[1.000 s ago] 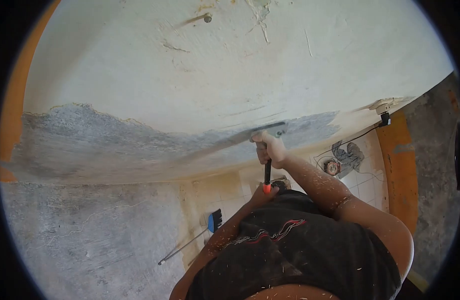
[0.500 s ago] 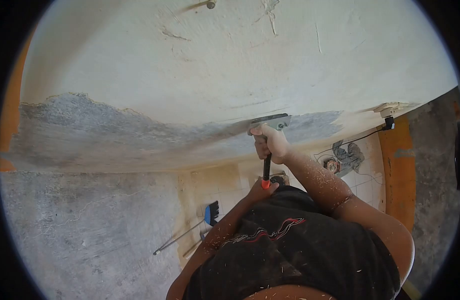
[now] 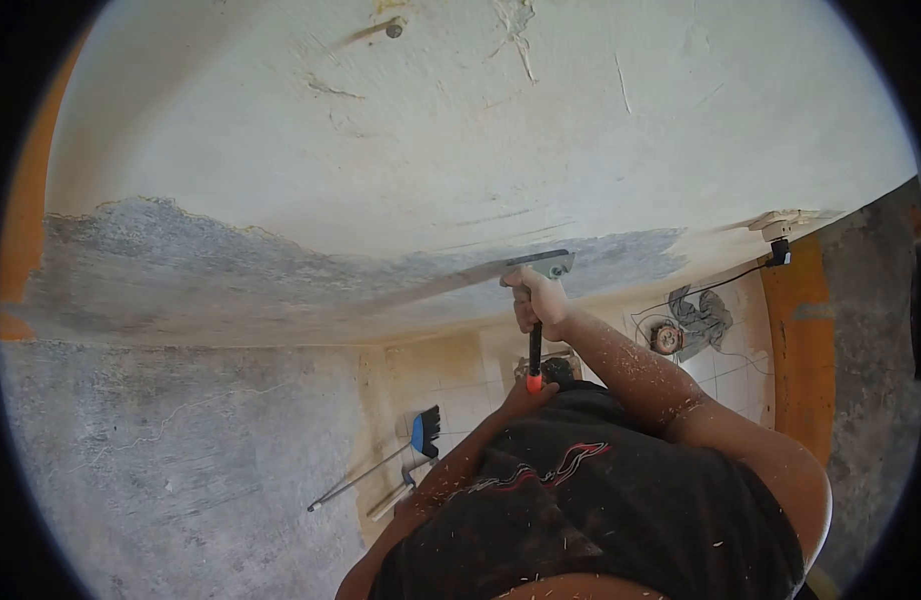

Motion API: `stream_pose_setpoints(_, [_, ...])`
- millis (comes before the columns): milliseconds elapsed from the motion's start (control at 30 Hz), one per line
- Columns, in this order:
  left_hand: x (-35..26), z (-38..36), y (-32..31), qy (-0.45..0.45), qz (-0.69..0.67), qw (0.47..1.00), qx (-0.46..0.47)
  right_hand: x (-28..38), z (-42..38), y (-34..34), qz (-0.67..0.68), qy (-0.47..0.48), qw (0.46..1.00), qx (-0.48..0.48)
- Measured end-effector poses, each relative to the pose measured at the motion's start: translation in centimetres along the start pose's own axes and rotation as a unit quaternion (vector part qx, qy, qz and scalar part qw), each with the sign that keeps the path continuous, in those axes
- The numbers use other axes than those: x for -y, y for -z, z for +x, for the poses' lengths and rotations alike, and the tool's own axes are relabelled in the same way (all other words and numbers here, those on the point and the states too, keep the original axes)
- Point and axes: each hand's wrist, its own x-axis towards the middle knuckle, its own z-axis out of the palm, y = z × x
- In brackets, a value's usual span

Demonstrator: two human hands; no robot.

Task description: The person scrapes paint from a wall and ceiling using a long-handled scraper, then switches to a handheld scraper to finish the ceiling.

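Observation:
A wide-bladed scraper [image 3: 553, 264] with a black handle and an orange end lies against the wall, over the grey stripped band. My right hand [image 3: 543, 303] is wrapped round the handle just below the scraper's head. Lower down, near my shirt, my left hand [image 3: 527, 399] closes on the orange end; part of its grip is hidden. White paint [image 3: 461, 130] covers the wall above the band, with a ragged edge where it meets the bare grey patch [image 3: 181, 250]. Pale flakes speckle my right forearm and shirt.
A blue and black broom [image 3: 424, 432] stands on the left, with another tool [image 3: 391, 498] beside it. A plug [image 3: 779, 250] with a black cord sits in a wall socket at right. Below it, a grey cloth [image 3: 701, 322] and a round device [image 3: 666, 338] lie on the tiled floor.
The scraper has slid a short way down the wall toward me, both hands keeping their hold. The view has shifted slightly.

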Motion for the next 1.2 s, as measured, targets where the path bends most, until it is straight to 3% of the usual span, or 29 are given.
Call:
stream_pose_setpoints(67, [0.7,-0.1,-0.3,-0.005,0.014,1.000,-0.014,-0.2,0.3,0.3,0.004,-0.010,1.000,-0.024])
stream_pose_setpoints(200, [-8.4,-2.9,1.4,-0.003,0.056,0.998,-0.021,3.0,-2.6,-2.4,-0.001,0.016,0.999,0.036])
stream_pose_setpoints(367, [-3.1,-0.6,0.6,0.014,0.045,0.998,-0.032,0.9,-0.8,-0.9,0.015,0.058,0.998,0.028])
stream_pose_setpoints(467, [-1.3,-0.3,-0.1,-0.016,0.071,0.997,-0.030,0.7,-0.6,-0.4,-0.010,0.000,1.000,-0.010])
stream_pose_setpoints(533, [-4.2,-1.3,1.1,-0.005,0.045,0.999,-0.018,1.8,-1.5,-1.2,0.005,0.009,0.998,0.068])
stream_pose_setpoints(667, [-5.3,-2.4,1.3,0.017,0.043,0.999,-0.027,1.7,-1.2,-1.3,0.006,0.006,0.998,0.055])
stream_pose_setpoints(833, [-1.6,-1.1,0.2,-0.002,0.016,0.999,-0.028,0.4,-0.5,-0.5,0.016,-0.018,1.000,-0.014])
stream_pose_setpoints(900, [-3.7,-1.8,0.6,-0.014,0.029,0.999,-0.035,1.6,-1.3,-1.5,0.017,0.005,1.000,0.014])
stream_pose_setpoints(967, [-8.5,-3.9,1.4,0.081,0.048,0.995,-0.025,1.6,-1.2,-1.4,0.026,-0.002,0.998,0.057])
stream_pose_setpoints(1100, [-4.2,-2.9,0.8,0.039,0.038,0.998,-0.040,0.3,-0.2,-0.6,0.013,-0.018,0.998,0.052])
stream_pose_setpoints(1167, [-1.1,-1.6,0.0,-0.027,0.040,0.998,-0.048,-0.3,0.2,-0.1,0.013,-0.031,0.999,-0.010])
stream_pose_setpoints(1200, [-2.6,-1.7,0.4,-0.029,0.041,0.998,-0.048,0.5,-0.5,-0.9,0.013,-0.029,0.999,-0.010])
